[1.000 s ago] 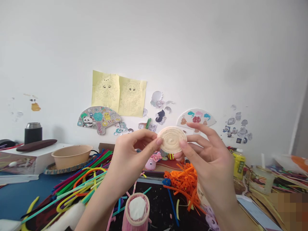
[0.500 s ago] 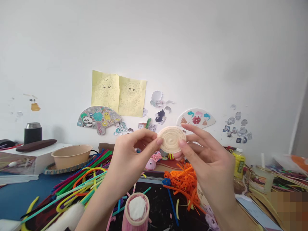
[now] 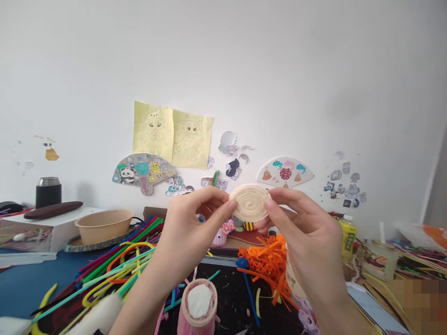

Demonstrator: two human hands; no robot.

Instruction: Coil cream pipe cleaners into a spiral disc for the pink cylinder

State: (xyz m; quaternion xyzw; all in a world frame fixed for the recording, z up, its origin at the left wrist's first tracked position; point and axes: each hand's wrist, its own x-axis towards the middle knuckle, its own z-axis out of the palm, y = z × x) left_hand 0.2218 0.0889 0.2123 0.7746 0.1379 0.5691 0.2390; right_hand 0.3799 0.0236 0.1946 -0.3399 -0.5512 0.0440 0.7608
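Observation:
Between my two hands, raised above the table, is a cream-coloured coiled disc [image 3: 250, 203] with its spiral face turned toward me. My left hand [image 3: 199, 216] pinches its left edge between thumb and fingers. On the opposite edge, my right hand [image 3: 298, 223] grips it with the thumb in front and the fingers behind. Below them stands a pink cylinder [image 3: 198, 304] with a cream rim and white stuffing in its top. Behind the hands, a small pink figure [image 3: 220, 237] with a flower-like top is partly hidden.
Colourful pipe cleaners [image 3: 136, 260] spread across the left. A heap of orange fuzzy pieces [image 3: 267, 258] lies right of centre. A tan bowl [image 3: 104, 225], a black thermos [image 3: 48, 193], a yellow bottle [image 3: 347, 236] and a phone [image 3: 372, 309] stand or lie around.
My right fingers, earlier spread beyond the disc's top right, have folded in against its right edge. The left hand stays almost still.

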